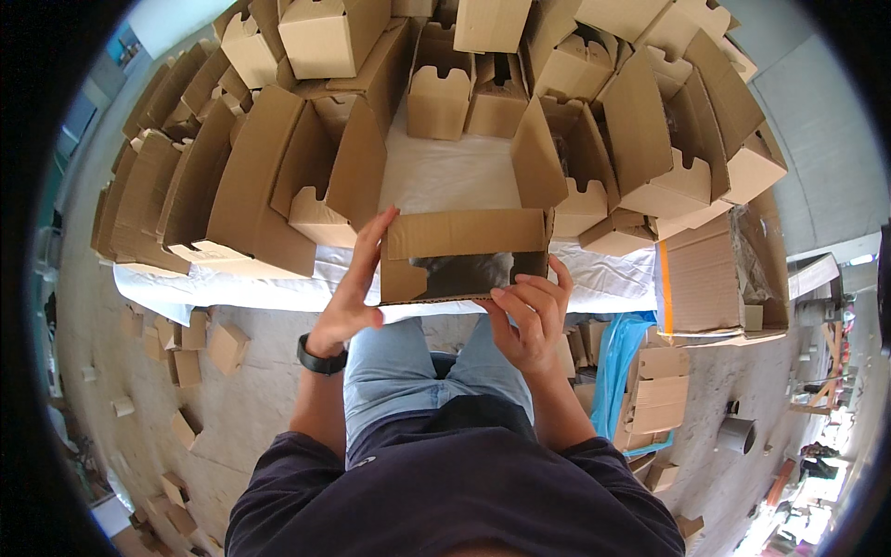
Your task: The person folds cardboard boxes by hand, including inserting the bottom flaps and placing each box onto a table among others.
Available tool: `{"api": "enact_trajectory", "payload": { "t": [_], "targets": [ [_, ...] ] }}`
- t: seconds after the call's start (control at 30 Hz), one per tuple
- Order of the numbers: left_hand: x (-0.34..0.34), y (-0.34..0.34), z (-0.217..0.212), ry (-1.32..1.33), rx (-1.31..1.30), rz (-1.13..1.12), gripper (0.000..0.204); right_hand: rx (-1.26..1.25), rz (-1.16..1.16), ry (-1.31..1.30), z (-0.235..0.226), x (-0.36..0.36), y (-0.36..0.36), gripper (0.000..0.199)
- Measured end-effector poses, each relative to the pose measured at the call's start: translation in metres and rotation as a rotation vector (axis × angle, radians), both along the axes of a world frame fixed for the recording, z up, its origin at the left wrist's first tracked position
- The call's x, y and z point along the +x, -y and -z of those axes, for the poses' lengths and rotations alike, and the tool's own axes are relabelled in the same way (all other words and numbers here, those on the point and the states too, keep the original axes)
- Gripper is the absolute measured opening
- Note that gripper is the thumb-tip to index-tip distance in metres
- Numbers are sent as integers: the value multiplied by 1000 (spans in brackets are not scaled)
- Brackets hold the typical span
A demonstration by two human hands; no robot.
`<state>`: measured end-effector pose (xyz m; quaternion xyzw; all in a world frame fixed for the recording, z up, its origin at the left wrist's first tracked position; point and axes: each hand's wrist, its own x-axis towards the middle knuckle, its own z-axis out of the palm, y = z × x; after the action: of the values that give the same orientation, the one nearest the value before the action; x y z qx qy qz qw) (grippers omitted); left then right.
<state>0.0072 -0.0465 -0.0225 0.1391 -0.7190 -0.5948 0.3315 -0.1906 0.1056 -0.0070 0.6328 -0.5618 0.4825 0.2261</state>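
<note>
Between my hands, just above the front edge of the table, is a small brown cardboard box. Its opening faces me and shows a dark inside with something pale and shiny, which I cannot make out. My left hand has its fingers stretched along the box's left end, with the thumb at the lower left corner. A dark band circles that wrist. My right hand holds the lower right corner, its fingers bent over the edge. Closest to the left hand stands an open carton; another open carton is behind the right.
Open cartons crowd the white-covered table on both sides and at the back. A larger box with orange tape stands at the right end. Blue plastic wraps flattened cardboard below. Small cardboard pieces and a grey cylinder lie on the floor.
</note>
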Motion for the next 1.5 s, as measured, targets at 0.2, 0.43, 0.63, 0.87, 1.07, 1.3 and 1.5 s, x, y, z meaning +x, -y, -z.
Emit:
{"api": "enact_trajectory", "payload": {
  "t": [0.2, 0.43, 0.63, 0.87, 1.07, 1.3, 1.5],
  "targets": [
    [9, 21, -24, 53, 131, 77, 79, 7, 19, 8, 0, 2, -3, 40],
    [-27, 15, -81, 466, -639, -162, 57, 41, 47, 11, 1, 1, -5, 43],
    [-26, 14, -83, 422, -557, -164, 43, 56, 56, 16, -1, 3, -9, 46],
    [-33, 23, -76, 337, -548, -243, 23, 52, 53, 19, 0, 4, -5, 45],
    [-50, 37, -60, 267, -522, -488, 26, 28, 53, 38, -1, 9, -2, 42],
    [-43, 43, -66, 384, -444, -355, 27, 53, 56, 3, -1, 9, -3, 45],
    [-54, 36, -64, 154, -249, -355, 25, 57, 78, 12, -2, 6, -4, 45]
  ]
}}
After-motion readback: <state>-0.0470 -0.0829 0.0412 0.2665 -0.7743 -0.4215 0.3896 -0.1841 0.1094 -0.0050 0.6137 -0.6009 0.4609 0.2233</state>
